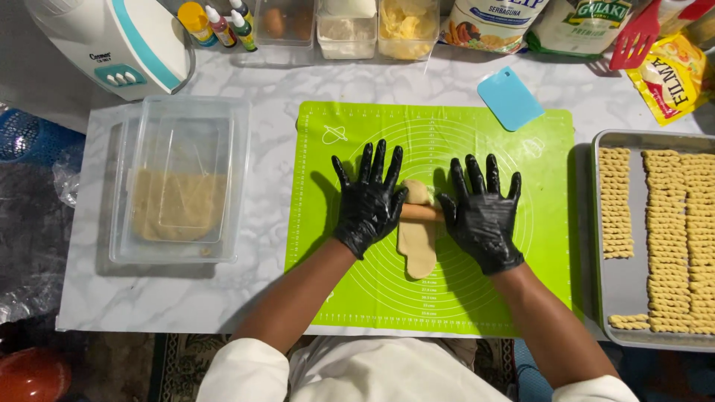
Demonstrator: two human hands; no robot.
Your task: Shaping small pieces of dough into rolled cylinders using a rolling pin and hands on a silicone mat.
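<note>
- L hand (370, 199) & R hand (482, 212): I lay both flat, fingers spread, palms on wooden rolling pin (421, 213).
- Dough strip (418, 242) sits mid green silicone mat (551, 253), under pin.
- I press evenly, roll straight w/ equal pressure for uniform thickness.

We are looking down at a home kitchen worktop: a green silicone baking mat (521, 246) is lying on a marble-patterned counter (268, 193), with a metal tray (629, 283) holding twisted dough sticks (674, 238) and food-colouring bottles (220, 22) standing behind.

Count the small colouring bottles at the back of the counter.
3, side by side at the back left: yellow bottle, red bottle, green bottle. Their tops are cut off by the frame edge; more may be hidden.
</note>
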